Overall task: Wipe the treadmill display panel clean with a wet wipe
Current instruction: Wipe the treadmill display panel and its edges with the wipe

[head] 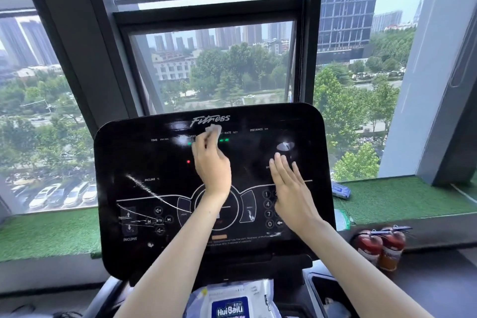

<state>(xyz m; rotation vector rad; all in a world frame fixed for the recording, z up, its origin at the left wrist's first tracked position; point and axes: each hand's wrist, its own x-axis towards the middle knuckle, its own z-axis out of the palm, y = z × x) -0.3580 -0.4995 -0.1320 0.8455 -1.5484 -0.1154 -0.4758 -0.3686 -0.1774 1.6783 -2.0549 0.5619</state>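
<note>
The black glossy treadmill display panel (pixel 144 157) fills the middle of the view, with white smears on its lower left. My left hand (pixel 211 162) presses a crumpled white wet wipe (pixel 213 129) against the panel's upper middle, just below the "Fitness" logo. My right hand (pixel 290 188) lies flat on the panel's right side above the number keys, fingers straight and together, holding nothing.
A wet wipe pack (pixel 232 302) sits in the tray below the panel. Another blue pack (pixel 340 190) lies on the green turf ledge (pixel 402 199) at right. Two red fire extinguishers (pixel 379 248) stand at lower right. Windows are behind the panel.
</note>
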